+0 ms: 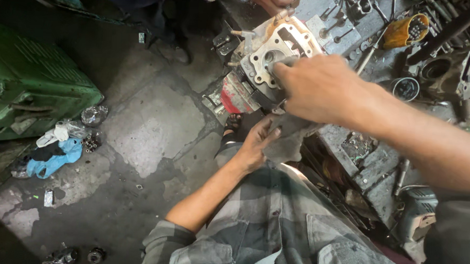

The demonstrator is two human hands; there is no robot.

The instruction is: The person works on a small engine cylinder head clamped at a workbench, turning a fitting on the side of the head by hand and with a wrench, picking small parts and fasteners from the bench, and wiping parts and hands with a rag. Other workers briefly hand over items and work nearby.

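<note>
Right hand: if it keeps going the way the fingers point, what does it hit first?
The right hand points up-left; its fingers already sit at the engine cylinder block, so that comes first. Contact depth is unclear.

bench: grimy grey metal workbench (373, 165), top right, pretty cluttered
on the bench: pale aluminium engine cylinder block with a red-painted side (265, 64), sitting at the near-left edge
also up there: dented yellow tin can full of small metal bits (407, 30), plus loose valves and bolts (337, 19) near it
floor: cracked, stained grey concrete floor (149, 127)
on the floor: crumpled blue and white rags (57, 149) beside a green metal cabinet (28, 89)
</note>
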